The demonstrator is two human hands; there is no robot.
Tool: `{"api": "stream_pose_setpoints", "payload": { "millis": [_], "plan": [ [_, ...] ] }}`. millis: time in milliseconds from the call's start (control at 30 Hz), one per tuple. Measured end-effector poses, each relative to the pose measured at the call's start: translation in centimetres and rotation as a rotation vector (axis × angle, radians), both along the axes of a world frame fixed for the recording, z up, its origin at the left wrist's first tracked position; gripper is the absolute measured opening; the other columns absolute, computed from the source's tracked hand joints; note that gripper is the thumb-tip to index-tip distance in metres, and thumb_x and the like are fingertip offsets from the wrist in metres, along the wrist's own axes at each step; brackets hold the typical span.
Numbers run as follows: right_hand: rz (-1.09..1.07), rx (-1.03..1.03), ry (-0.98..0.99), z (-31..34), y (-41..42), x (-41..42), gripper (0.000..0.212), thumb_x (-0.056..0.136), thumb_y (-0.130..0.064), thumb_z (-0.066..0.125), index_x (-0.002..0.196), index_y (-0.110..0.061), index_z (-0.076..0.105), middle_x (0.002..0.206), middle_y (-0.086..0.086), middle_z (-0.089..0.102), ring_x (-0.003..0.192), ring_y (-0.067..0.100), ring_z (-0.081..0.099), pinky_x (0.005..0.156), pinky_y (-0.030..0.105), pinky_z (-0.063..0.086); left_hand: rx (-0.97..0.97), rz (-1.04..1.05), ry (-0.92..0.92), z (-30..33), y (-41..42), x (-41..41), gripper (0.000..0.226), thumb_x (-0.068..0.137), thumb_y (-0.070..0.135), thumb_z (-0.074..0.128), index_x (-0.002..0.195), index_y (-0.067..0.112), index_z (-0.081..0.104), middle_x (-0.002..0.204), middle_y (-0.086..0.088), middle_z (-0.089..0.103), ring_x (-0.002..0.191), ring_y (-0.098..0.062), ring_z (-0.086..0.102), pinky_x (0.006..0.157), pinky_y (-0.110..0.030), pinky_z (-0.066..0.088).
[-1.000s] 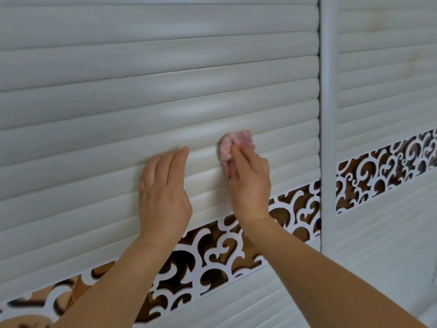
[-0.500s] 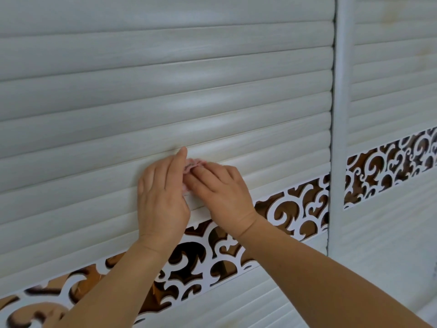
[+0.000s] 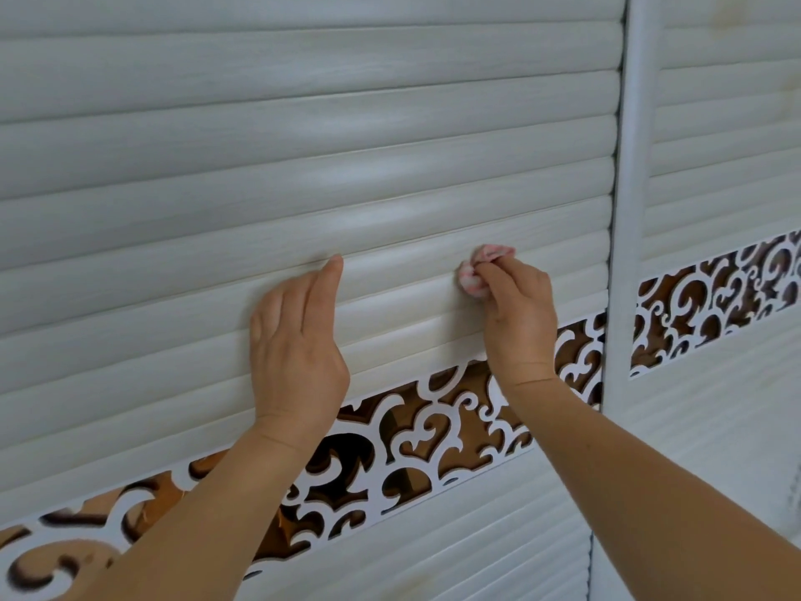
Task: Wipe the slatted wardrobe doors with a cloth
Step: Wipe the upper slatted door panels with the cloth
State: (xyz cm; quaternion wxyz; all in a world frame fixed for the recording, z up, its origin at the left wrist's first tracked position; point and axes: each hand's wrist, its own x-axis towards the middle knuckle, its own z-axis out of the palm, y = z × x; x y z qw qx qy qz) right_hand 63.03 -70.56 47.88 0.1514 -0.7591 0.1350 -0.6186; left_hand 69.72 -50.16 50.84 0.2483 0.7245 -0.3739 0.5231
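Note:
A white slatted wardrobe door (image 3: 216,175) fills the view, its slats running sideways. My right hand (image 3: 518,316) grips a small pink and white cloth (image 3: 477,271), bunched up and pressed against a slat just above the carved band. Only the cloth's upper and left parts show past the fingers. My left hand (image 3: 297,340) lies flat on the slats to the left of the cloth, fingers straight and together, pointing up.
A carved white scroll band (image 3: 433,431) over brown backing crosses the door below my hands. A vertical white frame post (image 3: 624,253) separates this door from a second slatted door (image 3: 719,167) on the right, which has faint yellowish stains near its top.
My right hand slid the cloth left until it met my left hand, then back right along the slat. My left hand stayed flat in place.

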Motion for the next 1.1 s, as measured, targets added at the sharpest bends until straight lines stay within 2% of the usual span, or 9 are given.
{"api": "stream_pose_setpoints", "payload": {
  "millis": [100, 267, 367, 467, 600, 700, 867, 1000, 1100],
  "plan": [
    [0.114, -0.092, 0.029, 0.8, 3.2, 0.9, 0.023, 0.096, -0.036, 0.045, 0.095, -0.029, 0.067, 0.095, -0.005, 0.066, 0.098, 0.019, 0.06, 0.086, 0.045, 0.049, -0.002, -0.014, 0.003, 0.1, 0.0, -0.1, 0.066, 0.072, 0.004, 0.021, 0.136, 0.014, 0.032, 0.115, -0.013, 0.057, 0.107, -0.024, 0.038, 0.099, -0.035, 0.03],
    [0.173, -0.344, 0.076, 1.0, 6.3, 1.0, 0.03, 0.089, -0.007, 0.047, 0.109, -0.017, 0.067, 0.11, -0.001, 0.061, 0.101, 0.017, 0.054, 0.083, 0.035, 0.046, 0.004, -0.011, 0.011, 0.2, -0.1, -0.2, 0.066, 0.071, 0.003, 0.023, 0.136, 0.012, 0.035, 0.116, -0.014, 0.057, 0.107, -0.025, 0.038, 0.099, -0.038, 0.033],
    [0.134, -0.323, 0.169, 1.3, 3.3, 0.6, 0.021, 0.096, -0.041, 0.044, 0.107, -0.038, 0.062, 0.105, -0.011, 0.064, 0.098, 0.009, 0.059, 0.083, 0.039, 0.05, 0.02, -0.028, 0.04, 0.2, 0.3, -0.3, 0.071, 0.068, -0.009, 0.032, 0.136, 0.01, 0.036, 0.116, -0.013, 0.056, 0.107, -0.024, 0.038, 0.099, -0.04, 0.035],
    [0.017, -0.113, 0.098, 1.3, 0.9, -0.5, 0.024, 0.091, -0.049, 0.047, 0.098, -0.036, 0.066, 0.102, -0.005, 0.065, 0.097, 0.013, 0.062, 0.085, 0.047, 0.05, 0.033, -0.025, 0.049, 0.3, 1.2, -0.2, 0.072, 0.067, -0.012, 0.034, 0.136, 0.009, 0.038, 0.117, -0.014, 0.057, 0.108, -0.023, 0.038, 0.099, -0.036, 0.032],
    [0.094, 0.161, -0.006, 0.4, 3.2, 0.1, 0.021, 0.091, -0.021, 0.052, 0.105, -0.023, 0.068, 0.112, 0.009, 0.061, 0.111, 0.027, 0.055, 0.092, 0.054, 0.047, 0.087, -0.001, -0.002, -0.1, 2.8, 0.0, 0.072, 0.067, -0.016, 0.037, 0.135, 0.008, 0.037, 0.119, -0.016, 0.056, 0.113, -0.025, 0.038, 0.103, -0.033, 0.027],
    [0.064, -0.001, 0.071, -1.4, 6.4, 1.3, 0.06, 0.079, 0.012, 0.052, 0.134, -0.01, 0.052, 0.137, 0.015, 0.048, 0.129, 0.039, 0.04, 0.105, 0.053, 0.038, 0.097, -0.011, 0.0, -0.4, 3.3, 0.1, 0.071, 0.069, -0.016, 0.035, 0.135, 0.008, 0.036, 0.122, -0.017, 0.055, 0.116, -0.025, 0.037, 0.106, -0.033, 0.025],
    [0.143, -0.319, 0.063, -3.7, 11.3, 3.1, 0.054, 0.083, -0.001, 0.042, 0.136, -0.01, 0.045, 0.144, 0.013, 0.038, 0.133, 0.035, 0.027, 0.118, 0.042, 0.009, 0.093, -0.029, 0.005, -0.4, 3.1, 0.2, 0.059, 0.078, 0.002, 0.024, 0.134, 0.004, 0.041, 0.125, -0.017, 0.054, 0.119, -0.028, 0.04, 0.107, -0.036, 0.027],
    [0.099, -0.53, 0.095, -4.6, 12.0, 3.5, 0.046, 0.083, -0.009, 0.041, 0.124, -0.01, 0.061, 0.126, 0.011, 0.06, 0.121, 0.031, 0.041, 0.108, 0.047, 0.033, 0.099, -0.023, 0.008, -0.6, 2.9, 0.1, 0.05, 0.086, 0.015, 0.032, 0.134, 0.005, 0.042, 0.126, -0.017, 0.055, 0.12, -0.03, 0.04, 0.105, -0.04, 0.03],
    [0.035, -0.613, 0.103, -4.1, 11.0, 3.2, 0.041, 0.085, -0.011, 0.046, 0.122, -0.012, 0.063, 0.116, 0.008, 0.065, 0.113, 0.027, 0.046, 0.103, 0.042, 0.034, 0.101, -0.006, -0.015, -0.5, 2.8, 0.1, 0.05, 0.085, 0.014, 0.033, 0.133, 0.005, 0.043, 0.123, -0.017, 0.055, 0.12, -0.029, 0.039, 0.107, -0.042, 0.027]
  ]
}}
